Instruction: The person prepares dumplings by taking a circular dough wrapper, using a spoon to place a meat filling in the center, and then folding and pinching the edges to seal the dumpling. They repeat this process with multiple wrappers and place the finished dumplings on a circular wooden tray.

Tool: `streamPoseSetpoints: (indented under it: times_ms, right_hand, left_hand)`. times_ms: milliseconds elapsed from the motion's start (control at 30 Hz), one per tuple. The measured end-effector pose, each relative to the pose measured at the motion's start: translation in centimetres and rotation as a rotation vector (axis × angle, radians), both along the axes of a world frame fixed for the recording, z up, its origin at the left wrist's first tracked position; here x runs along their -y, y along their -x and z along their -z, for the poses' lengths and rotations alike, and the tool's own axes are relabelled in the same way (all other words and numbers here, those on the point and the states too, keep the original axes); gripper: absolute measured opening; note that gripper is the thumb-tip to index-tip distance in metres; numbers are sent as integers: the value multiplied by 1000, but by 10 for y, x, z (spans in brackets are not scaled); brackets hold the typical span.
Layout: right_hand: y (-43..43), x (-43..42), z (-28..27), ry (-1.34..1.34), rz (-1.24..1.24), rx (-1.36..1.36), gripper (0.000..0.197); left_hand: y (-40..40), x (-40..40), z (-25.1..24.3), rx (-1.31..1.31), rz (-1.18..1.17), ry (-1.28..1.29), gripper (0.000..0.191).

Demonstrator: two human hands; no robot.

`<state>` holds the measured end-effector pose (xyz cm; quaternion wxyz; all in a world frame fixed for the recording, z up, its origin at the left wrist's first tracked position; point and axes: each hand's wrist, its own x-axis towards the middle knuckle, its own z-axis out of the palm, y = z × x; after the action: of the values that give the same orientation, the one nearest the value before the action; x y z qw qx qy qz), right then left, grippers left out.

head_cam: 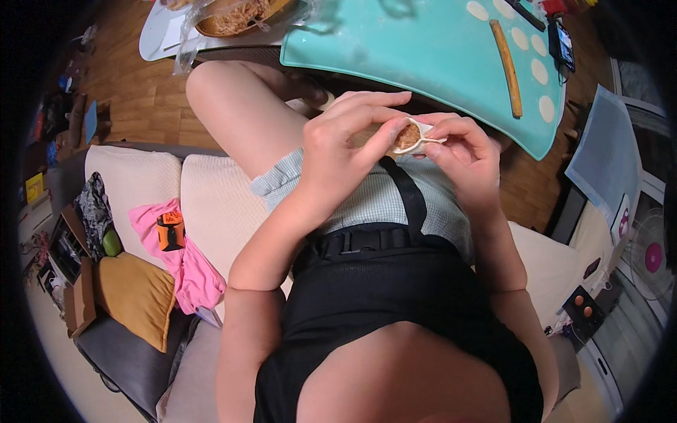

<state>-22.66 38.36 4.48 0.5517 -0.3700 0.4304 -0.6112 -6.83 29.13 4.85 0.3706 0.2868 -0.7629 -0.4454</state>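
Note:
Above my lap, both hands hold a dumpling wrapper [421, 138] partly folded around a brown minced filling [408, 138]. My left hand [349, 129] has its thumb against the filling side, with the other fingers stretched out behind. At the opposite side, my right hand [463, 145] pinches the folded edge of the dough between thumb and fingers. Part of the wrapper's underside is hidden by my fingers. Beyond my hands lies a teal mat [381, 47], bearing a wooden rolling pin [506, 69] and several flat round wrappers [539, 72].
A bowl of filling [240, 18] stands at the far left beside clear plastic film [185, 47]. A phone [565, 47] and a black-handled tool [529, 16] lie near the mat's right edge. I sit on a sofa [222, 195] with a mustard cushion [135, 296] and pink cloth [195, 269].

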Motion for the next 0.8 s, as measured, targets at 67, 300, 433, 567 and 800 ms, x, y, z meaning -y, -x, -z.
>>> streamPoseSetpoints:
  times_ms: [67,300,433,567,800]
  right_hand:
    - [-1,0,-1,7,-11,-46,16]
    - [1,-3,0,35,29,-141,16]
    - [0,-3,-5,22,-17,-125,14]
    - [6,-3,-5,25,-99,-145,13]
    - [1,-5,-6,-62,-42,126,31]
  left_hand:
    - [1,-3,-2,-5,-18,50,10]
    - [4,-14,0,-127,39,93,20]
    - [5,-16,1,-90,28,167,28]
    - [4,-13,4,-97,58,178,27]
    - [3,-14,5,-76,57,214,20]
